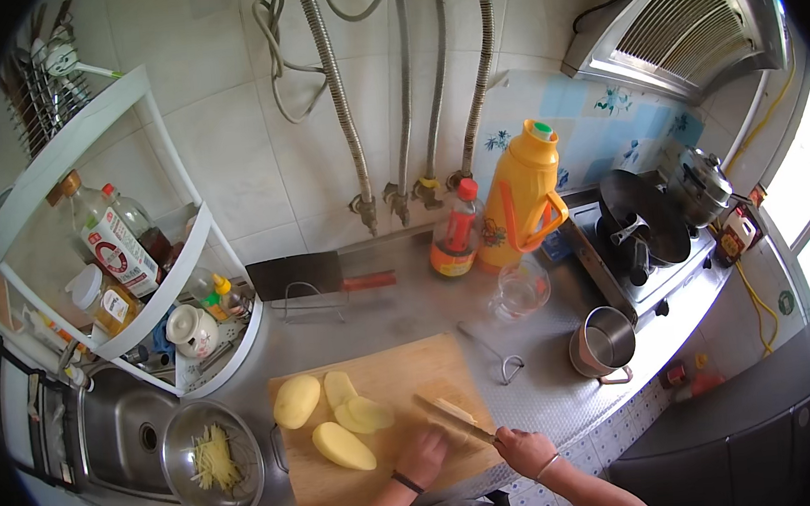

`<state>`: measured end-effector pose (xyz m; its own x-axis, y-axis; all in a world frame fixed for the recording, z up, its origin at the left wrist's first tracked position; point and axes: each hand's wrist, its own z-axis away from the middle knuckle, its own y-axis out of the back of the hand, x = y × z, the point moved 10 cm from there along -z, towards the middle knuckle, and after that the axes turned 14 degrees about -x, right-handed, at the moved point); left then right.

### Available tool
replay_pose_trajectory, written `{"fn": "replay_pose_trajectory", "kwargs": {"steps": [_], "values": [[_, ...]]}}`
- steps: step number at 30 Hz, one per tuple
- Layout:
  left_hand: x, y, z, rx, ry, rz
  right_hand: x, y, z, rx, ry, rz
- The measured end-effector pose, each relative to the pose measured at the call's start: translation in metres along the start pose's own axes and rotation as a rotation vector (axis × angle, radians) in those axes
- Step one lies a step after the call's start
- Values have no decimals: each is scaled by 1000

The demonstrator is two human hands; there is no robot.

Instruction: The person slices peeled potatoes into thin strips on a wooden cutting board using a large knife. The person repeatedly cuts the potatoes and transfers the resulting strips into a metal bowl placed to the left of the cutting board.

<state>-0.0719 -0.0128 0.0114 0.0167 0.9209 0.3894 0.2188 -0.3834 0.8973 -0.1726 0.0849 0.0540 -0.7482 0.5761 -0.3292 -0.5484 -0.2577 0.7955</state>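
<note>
My right hand (526, 452) grips the handle of a kitchen knife (455, 418), its blade low over the right part of a wooden cutting board (382, 486). Cut potato strips (458, 409) lie along the blade. My left hand (423, 457), slightly blurred, is on the board left of the knife; whether its fingers hold anything cannot be told. To its left are a peeled potato (297, 402), another potato piece (344, 446) and several flat potato slices (361, 412). A steel bowl (179, 482) with shredded potato (215, 461) stands left of the board.
A sink (113, 423) and a white corner shelf (166, 332) are at left. Behind the board are a cleaver (295, 275), a sauce bottle (456, 238), an orange thermos (523, 196) and a glass jug (522, 290). A peeler (509, 367), a metal cup (601, 344) and a gas stove (681, 265) are rightward.
</note>
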Motion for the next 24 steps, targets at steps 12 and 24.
{"fn": "replay_pose_trajectory", "kwargs": {"steps": [12,24], "values": [[-1,-16,3,-123,43,20,-10,-12,-2,-178,-35,152],[1,7,3,54,28,69,-14,8,1,29,5,44]]}}
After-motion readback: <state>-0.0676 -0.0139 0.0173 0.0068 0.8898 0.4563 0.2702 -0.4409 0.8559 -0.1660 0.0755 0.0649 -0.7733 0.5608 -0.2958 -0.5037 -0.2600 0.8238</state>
